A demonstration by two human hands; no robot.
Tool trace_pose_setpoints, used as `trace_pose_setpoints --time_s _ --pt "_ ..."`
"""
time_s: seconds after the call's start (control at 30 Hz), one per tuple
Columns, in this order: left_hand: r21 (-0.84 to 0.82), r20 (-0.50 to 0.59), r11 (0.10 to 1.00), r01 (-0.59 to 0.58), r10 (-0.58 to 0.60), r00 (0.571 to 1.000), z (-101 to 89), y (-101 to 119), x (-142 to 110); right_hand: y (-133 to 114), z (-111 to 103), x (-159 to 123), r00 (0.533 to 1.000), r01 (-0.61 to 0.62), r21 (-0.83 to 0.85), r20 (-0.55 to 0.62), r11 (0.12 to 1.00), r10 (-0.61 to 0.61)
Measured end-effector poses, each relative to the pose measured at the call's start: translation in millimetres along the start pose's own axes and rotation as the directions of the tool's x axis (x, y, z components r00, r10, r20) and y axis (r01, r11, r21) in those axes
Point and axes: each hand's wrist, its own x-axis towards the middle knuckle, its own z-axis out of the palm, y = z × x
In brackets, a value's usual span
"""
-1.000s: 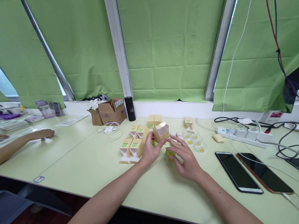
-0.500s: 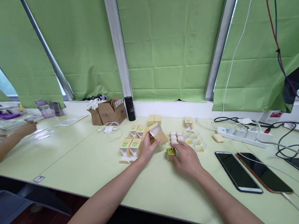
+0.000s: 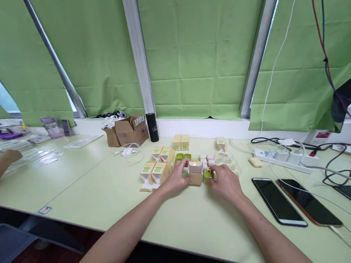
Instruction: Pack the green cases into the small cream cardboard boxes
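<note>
My left hand [image 3: 176,177] grips a small tan cardboard box [image 3: 195,172] with its top open, standing on the pale green table [image 3: 104,190]. My right hand [image 3: 225,183] pinches a small yellow-green object [image 3: 207,175] right beside the box's right side. To the left lie several folded tan boxes with green labels [image 3: 156,170]. Behind the box sit green pieces [image 3: 182,157], small pink-white blocks [image 3: 207,160] and clear pots with yellow centres [image 3: 232,167].
Two phones [image 3: 279,201] lie right of my hands, with a power strip [image 3: 283,157] and cables behind. A brown carton [image 3: 129,132] and black cylinder [image 3: 152,127] stand near the window sill. Another person's hand [image 3: 5,158] works at far left among clear plastic trays.
My left hand has lowered the tan box from the air onto the table. My right hand picked up the yellow-green object and brought it to the box. The other person's hand drew back left.
</note>
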Motion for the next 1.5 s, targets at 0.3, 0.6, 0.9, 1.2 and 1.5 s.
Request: trace_pose_setpoints --time_s 0.3,0.6,0.9,1.2,1.5 --pt "0.024 0.090 1.000 -0.005 0.002 0.996 -0.8 13 -4 0 1 0 1.000 -0.016 0.012 0.005 1.000 0.016" --pt "-0.066 -0.034 0.964 -0.256 0.254 0.966 -6.9 27 -3 0 2 0 1.000 0.002 -0.007 0.002 1.000 -0.002" --pt "-0.097 -0.101 0.989 -0.114 0.104 0.989 4.1 23 -1 0 4 0 1.000 0.014 -0.017 0.005 1.000 -0.014" --pt "-0.290 -0.073 0.957 0.011 -0.034 0.997 5.1 17 4 0 2 0 1.000 0.015 -0.019 0.003 1.000 -0.015" --pt "-0.520 0.118 0.826 0.217 -0.183 0.976 1.8 7 9 1 5 0 1.000 0.029 -0.011 0.000 1.000 -0.029"
